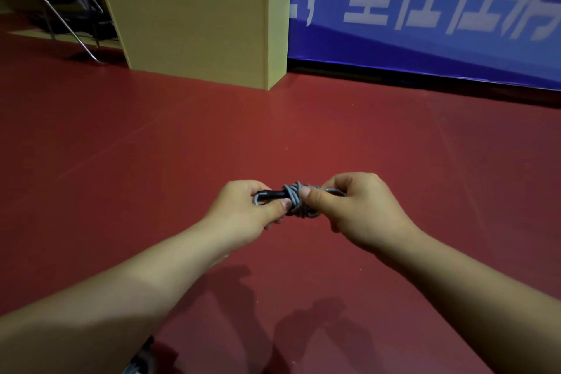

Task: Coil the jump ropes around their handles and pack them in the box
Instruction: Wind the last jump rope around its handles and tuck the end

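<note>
A jump rope [296,202] with a grey cord wound in a tight bundle around black handles hangs in the air between both hands, above the red floor. My left hand [246,211] grips the black handle end [271,194], thumb pressed against the coils. My right hand [358,206] pinches the grey coils from the right side, thumb on top. The right part of the bundle is hidden inside my right hand. No packing box is in view.
A tall beige wooden cabinet [197,24] stands at the back on the red floor [151,146]. A metal-framed chair [69,9] sits to its left. A blue banner [425,9] with white characters lines the back right wall.
</note>
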